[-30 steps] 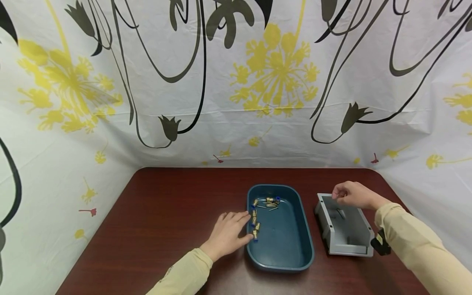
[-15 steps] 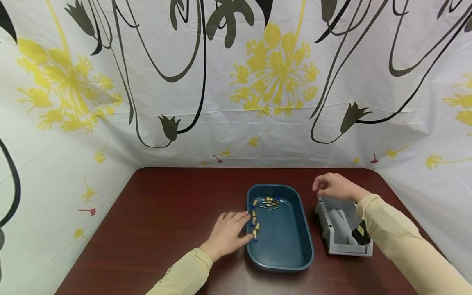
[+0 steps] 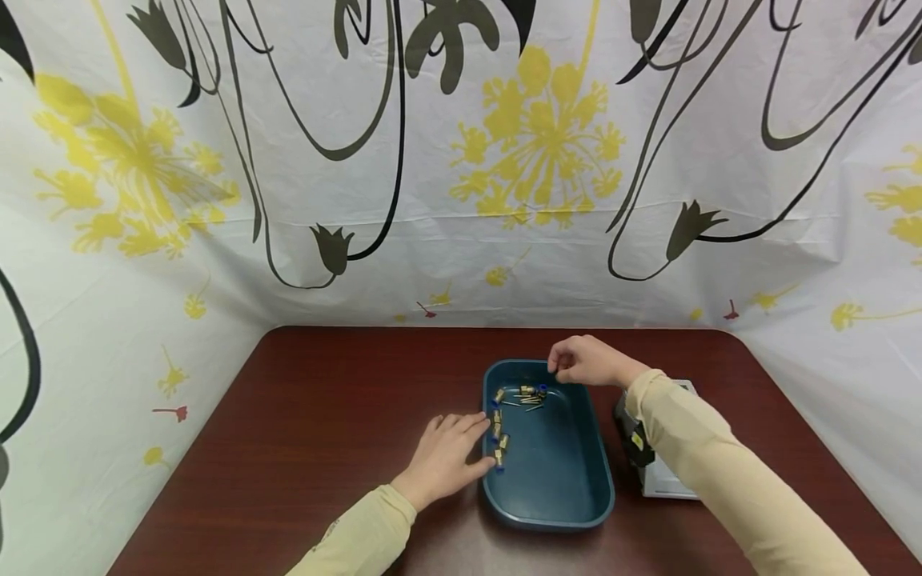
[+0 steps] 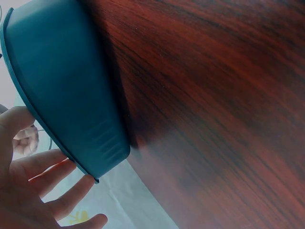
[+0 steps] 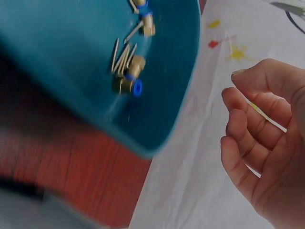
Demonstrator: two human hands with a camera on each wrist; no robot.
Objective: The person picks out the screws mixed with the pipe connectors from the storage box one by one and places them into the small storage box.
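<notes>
A blue-green plastic tray [image 3: 555, 480] stands on the table. My left hand [image 3: 450, 460] rests its spread fingertips on the tray's left rim, seen also in the left wrist view. Beyond the tray's far right corner, my right hand [image 3: 594, 362] hovers near the rim. In the right wrist view that hand [image 5: 267, 138] has loosely bent fingers and holds nothing. Several thin metal nails or pins [image 5: 122, 59] lie at the tray's far end, beside brass fittings with blue rings [image 5: 127, 86]. More brass fittings [image 3: 497, 432] line the tray's left wall.
Right of the tray, a grey open-topped box [image 3: 668, 480] sits partly hidden under my right forearm and black wrist camera [image 3: 637, 444]. Its inside is mostly covered. The dark red wooden table [image 3: 346, 400] meets a flower-printed white cloth [image 3: 432, 240] behind.
My right hand has travelled left from above the grey box to the tray's far right corner. My left hand and the tray contents look the same.
</notes>
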